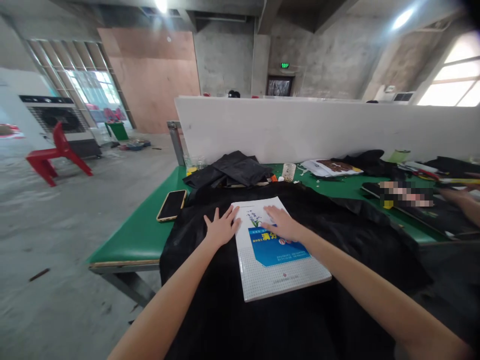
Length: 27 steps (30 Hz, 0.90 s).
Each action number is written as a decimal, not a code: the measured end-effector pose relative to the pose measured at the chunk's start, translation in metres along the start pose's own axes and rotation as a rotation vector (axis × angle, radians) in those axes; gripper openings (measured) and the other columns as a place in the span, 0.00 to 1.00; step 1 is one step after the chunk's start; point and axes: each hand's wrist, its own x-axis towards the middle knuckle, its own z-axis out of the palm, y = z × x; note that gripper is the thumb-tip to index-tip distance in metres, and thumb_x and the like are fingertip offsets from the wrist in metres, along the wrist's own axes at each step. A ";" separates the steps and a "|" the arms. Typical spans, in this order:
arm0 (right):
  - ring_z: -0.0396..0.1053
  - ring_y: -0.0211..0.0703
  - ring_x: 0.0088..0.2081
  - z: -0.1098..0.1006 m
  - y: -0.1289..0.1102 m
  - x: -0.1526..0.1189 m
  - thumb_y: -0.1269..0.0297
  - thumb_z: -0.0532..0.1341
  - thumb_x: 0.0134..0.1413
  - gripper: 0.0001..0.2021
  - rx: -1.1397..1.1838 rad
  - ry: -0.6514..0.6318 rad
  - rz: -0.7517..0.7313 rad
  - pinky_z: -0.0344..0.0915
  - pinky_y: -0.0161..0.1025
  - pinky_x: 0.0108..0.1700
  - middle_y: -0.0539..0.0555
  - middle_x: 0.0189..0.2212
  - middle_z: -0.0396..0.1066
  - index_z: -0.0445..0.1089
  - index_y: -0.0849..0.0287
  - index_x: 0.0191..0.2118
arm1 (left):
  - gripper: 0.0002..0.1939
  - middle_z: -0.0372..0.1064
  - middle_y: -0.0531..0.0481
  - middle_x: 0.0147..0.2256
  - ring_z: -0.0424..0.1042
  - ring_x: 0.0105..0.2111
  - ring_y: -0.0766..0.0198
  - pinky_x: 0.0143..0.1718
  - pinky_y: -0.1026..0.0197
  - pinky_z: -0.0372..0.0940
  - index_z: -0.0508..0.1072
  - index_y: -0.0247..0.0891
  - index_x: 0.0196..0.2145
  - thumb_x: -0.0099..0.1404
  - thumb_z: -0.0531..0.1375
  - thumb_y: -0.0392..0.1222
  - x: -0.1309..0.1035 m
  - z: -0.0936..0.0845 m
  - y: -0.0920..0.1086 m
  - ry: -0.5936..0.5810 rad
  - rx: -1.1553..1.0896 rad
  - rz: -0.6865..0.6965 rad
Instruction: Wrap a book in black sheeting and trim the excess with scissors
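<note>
A white and blue paperback book (277, 280) lies closed on a black cloth (210, 310) that drapes over the table and its front edge. Purple flowers and yellow characters show on the cover. My left hand (222, 228) is at the book's upper left edge, fingers spread, fingertips touching the edge and the palm over the cloth. Across the upper right of the cover rests my right hand (283, 225), its fingers stretched out and flat. Neither hand grasps anything.
On the green table (131, 235) lies a phone (171, 205). Folded black fabric (240, 169) and a plastic cup (288, 171) stand before a white partition (300, 125). At the right, a co-worker's hand (463, 200) is near a dark board (412, 215). A red chair (58, 155) stands left.
</note>
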 end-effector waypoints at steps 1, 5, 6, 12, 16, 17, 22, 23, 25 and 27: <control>0.53 0.53 0.62 0.006 -0.007 -0.003 0.38 0.48 0.57 0.37 -0.002 -0.021 0.002 0.52 0.48 0.61 0.60 0.62 0.55 0.57 0.62 0.62 | 0.30 0.47 0.52 0.65 0.46 0.62 0.35 0.51 0.22 0.46 0.48 0.55 0.64 0.67 0.40 0.62 0.001 -0.002 -0.003 -0.003 -0.001 -0.015; 0.43 0.54 0.65 0.015 -0.015 -0.010 0.38 0.45 0.58 0.38 -0.006 -0.067 0.021 0.43 0.50 0.64 0.58 0.65 0.47 0.53 0.61 0.64 | 0.31 0.49 0.45 0.64 0.51 0.62 0.47 0.56 0.38 0.53 0.48 0.44 0.65 0.69 0.39 0.58 0.006 -0.020 -0.034 0.023 0.005 -0.052; 0.44 0.52 0.65 0.013 -0.015 -0.010 0.38 0.46 0.58 0.37 -0.004 -0.070 0.030 0.43 0.48 0.64 0.57 0.65 0.48 0.54 0.60 0.64 | 0.29 0.51 0.46 0.63 0.50 0.62 0.49 0.58 0.39 0.51 0.50 0.43 0.64 0.70 0.40 0.55 0.007 -0.025 -0.044 0.026 0.012 -0.051; 0.54 0.58 0.58 -0.008 -0.010 -0.016 0.55 0.46 0.62 0.25 -0.028 0.068 0.326 0.52 0.54 0.57 0.66 0.57 0.60 0.59 0.65 0.58 | 0.26 0.50 0.36 0.63 0.44 0.64 0.48 0.62 0.38 0.39 0.57 0.31 0.61 0.71 0.41 0.47 -0.015 -0.041 -0.040 0.093 0.028 -0.011; 0.59 0.63 0.52 -0.019 -0.003 -0.030 0.51 0.55 0.56 0.21 0.026 0.046 0.456 0.57 0.57 0.51 0.66 0.46 0.68 0.70 0.63 0.46 | 0.29 0.50 0.44 0.64 0.47 0.64 0.57 0.62 0.50 0.48 0.56 0.35 0.62 0.71 0.42 0.53 -0.069 -0.035 0.028 0.073 -0.026 0.181; 0.61 0.62 0.52 -0.021 -0.001 -0.033 0.49 0.56 0.55 0.21 0.061 0.025 0.461 0.59 0.55 0.50 0.64 0.45 0.70 0.72 0.62 0.44 | 0.30 0.49 0.45 0.64 0.47 0.64 0.57 0.62 0.51 0.49 0.54 0.36 0.63 0.70 0.43 0.55 -0.085 -0.033 0.046 0.057 -0.050 0.246; 0.67 0.56 0.50 -0.031 0.000 -0.033 0.49 0.58 0.54 0.23 0.282 -0.026 0.486 0.62 0.47 0.51 0.62 0.48 0.71 0.72 0.61 0.47 | 0.31 0.58 0.41 0.60 0.49 0.63 0.45 0.61 0.36 0.47 0.61 0.38 0.59 0.62 0.59 0.53 -0.137 -0.033 0.100 0.066 -0.254 0.416; 0.68 0.56 0.49 -0.034 -0.001 -0.031 0.50 0.58 0.54 0.22 0.334 -0.028 0.485 0.62 0.47 0.51 0.62 0.47 0.71 0.72 0.62 0.47 | 0.28 0.61 0.42 0.58 0.52 0.61 0.45 0.60 0.35 0.48 0.64 0.40 0.56 0.61 0.60 0.51 -0.140 -0.035 0.104 0.079 -0.278 0.404; 0.70 0.53 0.47 -0.045 -0.005 -0.029 0.53 0.60 0.53 0.20 0.447 -0.018 0.468 0.64 0.44 0.50 0.60 0.45 0.73 0.73 0.62 0.45 | 0.18 0.68 0.46 0.52 0.62 0.56 0.47 0.57 0.37 0.56 0.70 0.43 0.49 0.62 0.61 0.47 -0.142 -0.038 0.107 0.095 -0.323 0.384; 0.71 0.48 0.46 -0.061 -0.008 -0.033 0.54 0.59 0.54 0.17 0.556 0.042 0.454 0.66 0.41 0.49 0.57 0.44 0.74 0.74 0.60 0.44 | 0.09 0.73 0.48 0.44 0.70 0.47 0.52 0.48 0.45 0.66 0.72 0.43 0.43 0.66 0.57 0.42 -0.143 -0.040 0.108 0.120 -0.345 0.387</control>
